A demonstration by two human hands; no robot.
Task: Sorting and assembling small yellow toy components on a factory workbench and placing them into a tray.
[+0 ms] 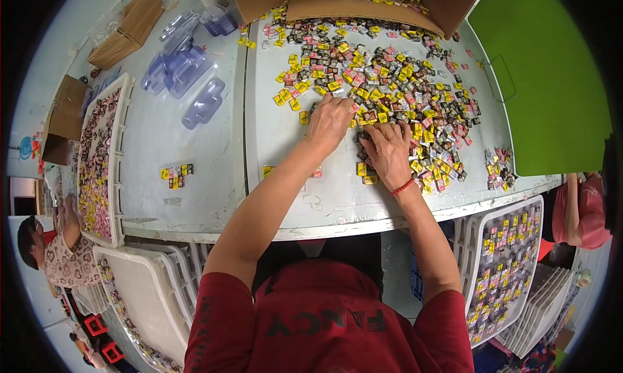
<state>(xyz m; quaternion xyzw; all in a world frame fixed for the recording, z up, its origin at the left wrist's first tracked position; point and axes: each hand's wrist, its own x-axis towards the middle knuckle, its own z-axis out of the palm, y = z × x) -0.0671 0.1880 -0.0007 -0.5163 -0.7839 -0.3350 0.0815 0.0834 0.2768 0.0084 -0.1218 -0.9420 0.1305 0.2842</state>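
Small square blocks [383, 74] in yellow, black, pink and white lie in a loose pile across the table before me. My left hand [329, 123] is at the pile's near left edge, fingers curled together and fingertips among the blocks. Whatever it pinches is too small and covered to make out. Beside it, my right hand [390, 154], with a red cord on the wrist, rests on the blocks, its fingers bent down and somewhat apart. A few yellow blocks [366, 173] lie left of that wrist. Partly behind my left forearm, a yellow block [268, 171] shows.
An open cardboard box [363, 11] full of blocks stands at the back. Clear plastic trays [204, 104] and a small block group [176, 176] lie on the left. White crates [120, 159] of blocks flank me. A green board [545, 81] is right; other people [68, 259] sit nearby.
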